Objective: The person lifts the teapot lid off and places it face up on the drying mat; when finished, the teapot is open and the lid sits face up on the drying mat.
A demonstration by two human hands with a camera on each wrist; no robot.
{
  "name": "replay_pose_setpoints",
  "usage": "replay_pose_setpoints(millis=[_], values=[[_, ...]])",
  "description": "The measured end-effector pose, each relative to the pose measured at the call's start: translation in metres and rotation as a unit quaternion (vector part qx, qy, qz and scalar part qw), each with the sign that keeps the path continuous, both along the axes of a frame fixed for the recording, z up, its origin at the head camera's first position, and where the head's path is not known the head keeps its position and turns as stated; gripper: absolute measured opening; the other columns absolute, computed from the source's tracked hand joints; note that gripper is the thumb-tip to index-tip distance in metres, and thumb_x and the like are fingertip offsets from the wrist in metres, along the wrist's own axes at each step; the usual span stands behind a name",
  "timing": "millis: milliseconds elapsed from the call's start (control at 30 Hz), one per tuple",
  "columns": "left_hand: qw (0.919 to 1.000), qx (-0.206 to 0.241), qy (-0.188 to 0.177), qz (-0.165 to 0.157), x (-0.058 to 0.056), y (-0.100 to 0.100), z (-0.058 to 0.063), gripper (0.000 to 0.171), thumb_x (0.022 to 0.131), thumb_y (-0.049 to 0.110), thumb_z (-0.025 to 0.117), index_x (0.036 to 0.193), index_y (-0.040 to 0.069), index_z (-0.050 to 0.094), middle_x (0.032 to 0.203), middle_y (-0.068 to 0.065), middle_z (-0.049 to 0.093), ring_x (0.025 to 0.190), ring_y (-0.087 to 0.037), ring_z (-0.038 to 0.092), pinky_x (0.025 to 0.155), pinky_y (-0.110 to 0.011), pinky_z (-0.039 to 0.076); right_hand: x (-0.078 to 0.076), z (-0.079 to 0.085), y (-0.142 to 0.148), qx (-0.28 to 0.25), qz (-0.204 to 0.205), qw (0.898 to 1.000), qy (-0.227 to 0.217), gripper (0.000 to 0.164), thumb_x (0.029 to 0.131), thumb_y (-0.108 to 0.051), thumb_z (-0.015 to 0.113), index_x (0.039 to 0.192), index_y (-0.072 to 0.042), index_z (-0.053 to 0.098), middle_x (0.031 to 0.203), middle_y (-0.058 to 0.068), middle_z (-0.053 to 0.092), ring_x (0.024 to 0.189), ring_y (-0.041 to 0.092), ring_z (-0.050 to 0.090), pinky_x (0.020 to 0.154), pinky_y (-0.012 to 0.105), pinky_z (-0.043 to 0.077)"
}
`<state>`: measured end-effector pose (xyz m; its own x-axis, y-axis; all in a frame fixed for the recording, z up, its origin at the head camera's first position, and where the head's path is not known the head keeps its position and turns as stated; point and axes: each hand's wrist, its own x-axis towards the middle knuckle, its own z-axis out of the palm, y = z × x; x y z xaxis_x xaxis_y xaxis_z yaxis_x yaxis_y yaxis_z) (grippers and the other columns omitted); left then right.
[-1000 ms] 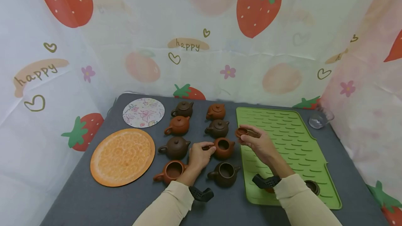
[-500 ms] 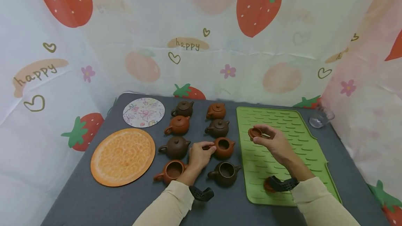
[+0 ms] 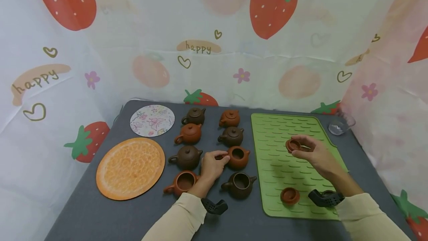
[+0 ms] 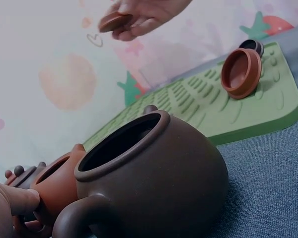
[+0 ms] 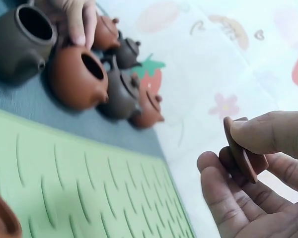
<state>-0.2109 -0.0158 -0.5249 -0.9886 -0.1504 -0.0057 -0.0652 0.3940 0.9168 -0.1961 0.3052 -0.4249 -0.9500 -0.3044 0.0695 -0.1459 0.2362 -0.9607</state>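
Observation:
My left hand [image 3: 214, 166] pinches the handle of a reddish-brown teapot [image 3: 238, 158], whose round mouth is uncovered. Over the green mat [image 3: 271, 172], my right hand [image 3: 315, 155] holds a matching teapot lid [image 3: 293, 145] between thumb and fingers, its hollow underside facing the head camera. In the right wrist view the lid [image 5: 241, 151] is seen edge-on. Another reddish lid [image 3: 290, 196] lies hollow side up near the mat's front edge. Beside it, a dark lid [image 4: 252, 47] is partly hidden by the wrist strap in the head view.
A dark lidless teapot [image 3: 240, 186] stands in front of my left hand, and a reddish lidless one [image 3: 184, 182] sits by my left wrist. Several lidded teapots [image 3: 190, 133] form two columns behind. An orange round mat [image 3: 131, 168] lies left; a glass pitcher [image 3: 338, 125] stands back right.
My right hand has carried the reddish lid rightward, from beside the teapot to over the middle of the green mat. The left hand has stayed at the teapot's handle.

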Motion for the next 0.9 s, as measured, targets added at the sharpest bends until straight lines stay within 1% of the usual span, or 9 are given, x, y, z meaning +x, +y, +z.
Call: replay_pose_setpoints(millis=[67, 133, 367, 467, 533, 667, 800, 900], values=[[1.0000, 0.000, -0.001, 0.001, 0.000, 0.000, 0.000, 0.012, 0.083, 0.022, 0.078, 0.095, 0.019, 0.079, 0.090, 0.005, 0.070, 0.094, -0.020, 0.062, 0.082, -0.040, 0.048, 0.001, 0.000, 0.008, 0.022, -0.005, 1.000, -0.001, 0.045, 0.092, -0.005, 0.066, 0.132, 0.007, 0.048, 0.119, 0.004, 0.056, 0.104, 0.009, 0.060, 0.080, 0.030, 0.053], [1.0000, 0.002, -0.002, 0.002, 0.000, 0.000, 0.000, 0.012, 0.083, 0.022, 0.078, 0.095, 0.019, 0.079, 0.089, 0.005, 0.070, 0.094, -0.020, 0.062, 0.082, -0.040, 0.048, 0.001, -0.001, 0.015, 0.040, -0.010, 0.999, -0.003, 0.046, 0.092, -0.007, 0.066, 0.133, 0.005, 0.049, 0.119, 0.006, 0.057, 0.104, 0.008, 0.060, 0.080, 0.029, 0.052], [0.9999, 0.004, -0.009, 0.006, -0.001, 0.000, -0.002, 0.012, 0.083, 0.023, 0.078, 0.095, 0.020, 0.079, 0.088, 0.006, 0.069, 0.092, -0.019, 0.061, 0.082, -0.039, 0.048, 0.002, -0.004, 0.034, 0.098, -0.032, 0.994, -0.031, 0.052, 0.092, -0.016, 0.069, 0.135, 0.004, 0.047, 0.128, 0.022, 0.052, 0.107, 0.007, 0.056, 0.080, 0.032, 0.052], [0.9999, 0.007, -0.009, 0.006, -0.001, 0.000, -0.001, 0.012, 0.083, 0.023, 0.078, 0.095, 0.020, 0.079, 0.087, 0.007, 0.069, 0.092, -0.019, 0.061, 0.081, -0.039, 0.048, 0.003, -0.007, 0.042, 0.125, -0.037, 0.991, -0.034, 0.052, 0.092, -0.016, 0.068, 0.135, 0.004, 0.047, 0.127, 0.023, 0.052, 0.108, 0.009, 0.055, 0.081, 0.035, 0.052], [0.9999, 0.008, -0.008, 0.005, -0.002, 0.000, 0.000, 0.011, 0.083, 0.023, 0.078, 0.094, 0.020, 0.079, 0.087, 0.007, 0.069, 0.091, -0.019, 0.061, 0.081, -0.039, 0.048, 0.004, -0.008, 0.047, 0.143, -0.040, 0.988, -0.037, 0.053, 0.092, -0.016, 0.068, 0.135, 0.005, 0.047, 0.126, 0.023, 0.053, 0.108, 0.012, 0.055, 0.082, 0.039, 0.052], [0.9999, 0.008, -0.008, 0.005, -0.002, 0.000, 0.000, 0.011, 0.083, 0.022, 0.078, 0.094, 0.019, 0.079, 0.087, 0.006, 0.069, 0.092, -0.019, 0.061, 0.081, -0.039, 0.048, 0.003, -0.013, 0.058, 0.176, -0.034, 0.983, -0.046, 0.052, 0.092, -0.017, 0.069, 0.134, 0.005, 0.048, 0.123, 0.023, 0.055, 0.108, 0.024, 0.055, 0.082, 0.043, 0.050], [0.9999, 0.008, -0.009, 0.005, -0.001, 0.001, 0.000, 0.011, 0.083, 0.023, 0.078, 0.094, 0.019, 0.079, 0.087, 0.006, 0.068, 0.092, -0.020, 0.061, 0.081, -0.039, 0.048, 0.002, -0.018, 0.067, 0.185, -0.018, 0.980, -0.067, 0.053, 0.092, -0.014, 0.068, 0.135, 0.008, 0.046, 0.122, 0.024, 0.055, 0.108, 0.033, 0.054, 0.081, 0.044, 0.050], [0.9999, 0.009, -0.010, 0.005, -0.001, 0.001, 0.001, 0.011, 0.084, 0.023, 0.078, 0.094, 0.019, 0.079, 0.087, 0.006, 0.068, 0.092, -0.020, 0.061, 0.081, -0.039, 0.048, 0.002, -0.023, 0.073, 0.177, -0.010, 0.980, -0.092, 0.055, 0.092, -0.011, 0.066, 0.137, 0.011, 0.043, 0.124, 0.028, 0.052, 0.109, 0.034, 0.053, 0.081, 0.046, 0.050]])
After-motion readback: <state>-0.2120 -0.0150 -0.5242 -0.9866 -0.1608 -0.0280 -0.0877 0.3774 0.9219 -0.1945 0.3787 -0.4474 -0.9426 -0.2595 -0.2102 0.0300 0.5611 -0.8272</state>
